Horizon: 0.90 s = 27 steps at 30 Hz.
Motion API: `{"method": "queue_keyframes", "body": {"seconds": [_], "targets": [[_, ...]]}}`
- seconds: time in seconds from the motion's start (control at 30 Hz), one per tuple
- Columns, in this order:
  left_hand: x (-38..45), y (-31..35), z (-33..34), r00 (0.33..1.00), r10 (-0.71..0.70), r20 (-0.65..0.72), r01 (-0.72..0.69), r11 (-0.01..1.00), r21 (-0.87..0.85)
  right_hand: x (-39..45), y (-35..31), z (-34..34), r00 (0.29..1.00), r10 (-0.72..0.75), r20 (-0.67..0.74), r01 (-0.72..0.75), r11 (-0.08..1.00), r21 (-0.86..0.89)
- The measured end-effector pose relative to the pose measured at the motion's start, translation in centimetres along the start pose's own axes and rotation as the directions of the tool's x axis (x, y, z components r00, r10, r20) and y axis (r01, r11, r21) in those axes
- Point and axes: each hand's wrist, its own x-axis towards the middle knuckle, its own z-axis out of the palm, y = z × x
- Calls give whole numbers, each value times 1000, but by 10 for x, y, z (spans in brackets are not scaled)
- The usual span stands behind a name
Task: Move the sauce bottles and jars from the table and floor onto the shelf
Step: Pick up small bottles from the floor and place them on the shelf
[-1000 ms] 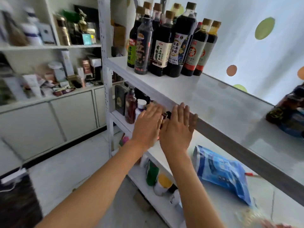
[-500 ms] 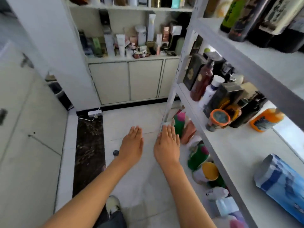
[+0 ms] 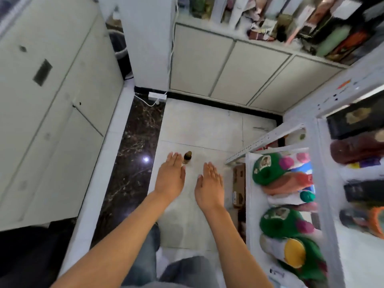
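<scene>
— Where is the bottle [image 3: 187, 157] standing?
— Upright on the floor [image 3: 209, 129], just beyond the left hand [image 3: 170, 178], left of the shelf [image 3: 324, 183].
— And the hands?
— Both are hovering flat, fingers straight, holding nothing; the right hand [image 3: 209, 185] is apart from the bottle.

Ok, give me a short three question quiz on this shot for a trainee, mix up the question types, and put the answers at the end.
1. True or false: the left hand is gripping the small dark bottle on the floor.
2. Multiple choice: where does the small dark bottle stand? A) on the white shelf rack B) on the floor just beyond the left hand's fingertips C) in the right hand
3. Fill in: both hands are held flat with ____ fingers, holding nothing.

Key: 1 false; 2 B; 3 straight
</scene>
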Motion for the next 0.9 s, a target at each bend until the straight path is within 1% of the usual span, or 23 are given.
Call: {"method": "queue_keyframes", "body": {"seconds": [0.23,0.33,0.4,0.47,0.57,0.67,0.73,0.8,0.87,0.9], "targets": [[46,-36,4,989,-134,66,126,986,107,73,-11,21,992,-59,112,62,998,-26],[69,-43,17,972,-213,103,194,967,168,109,2,32,985,-64,163,68,997,-22],[84,-46,29,947,-294,126,267,944,194,136,15,39,973,-61,223,65,998,-10],[96,-47,49,916,-381,128,355,916,189,168,33,53,962,-67,264,71,997,-3],[118,-47,82,864,-468,186,444,882,158,218,51,75,950,-36,309,31,999,23],[142,-58,121,820,-542,182,542,838,53,265,67,107,939,-17,343,9,1000,23],[159,-76,151,799,-579,163,586,810,10,294,75,130,925,-18,379,11,1000,21],[178,-100,183,779,-604,168,612,791,2,325,87,157,916,-34,400,37,999,1],[196,-124,211,763,-618,191,625,780,28,354,96,185,908,-40,418,51,999,-16],[206,-137,225,766,-606,214,606,792,76,370,102,200,904,-32,427,46,999,-25]]}}
